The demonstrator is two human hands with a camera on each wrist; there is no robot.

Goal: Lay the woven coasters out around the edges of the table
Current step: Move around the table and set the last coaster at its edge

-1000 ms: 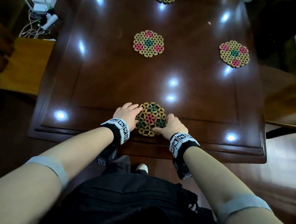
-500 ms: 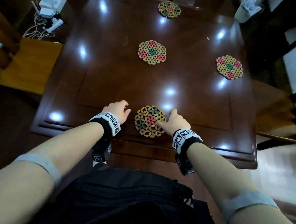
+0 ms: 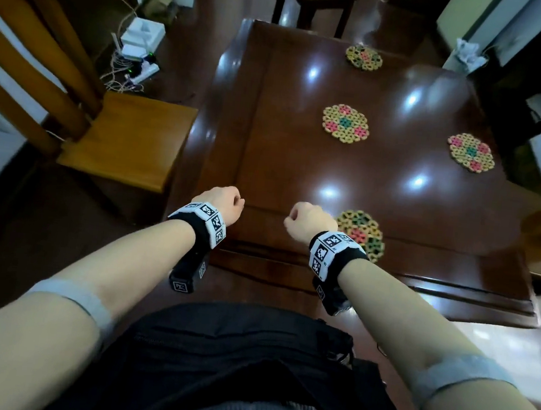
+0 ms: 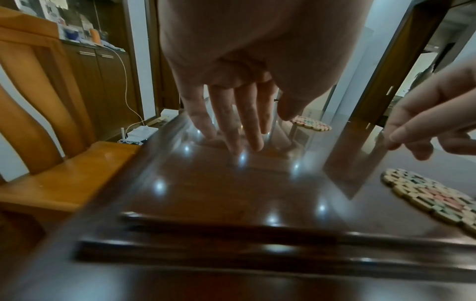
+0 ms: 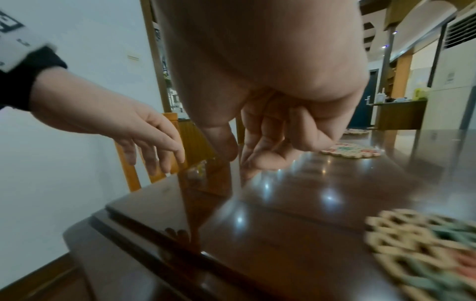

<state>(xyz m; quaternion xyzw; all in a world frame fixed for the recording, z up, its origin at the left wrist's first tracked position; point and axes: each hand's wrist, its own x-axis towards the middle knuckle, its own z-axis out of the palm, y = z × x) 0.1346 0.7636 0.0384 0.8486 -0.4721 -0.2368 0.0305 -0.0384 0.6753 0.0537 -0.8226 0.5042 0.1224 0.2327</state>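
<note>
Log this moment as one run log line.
left hand: empty, above table | right hand: empty | near-edge coaster: flat, released | centre coaster: not yet at an edge

The worktop [image 3: 267,157] is dark polished wood and reflects several ceiling lights. At its left stands a light wooden chair [image 3: 116,135], and a darker chair [image 3: 313,5] stands at the far end. On the dark floor near the left wall lie a white router [image 3: 143,39], a power strip [image 3: 142,73] and tangled cables. The walls are white.
</note>
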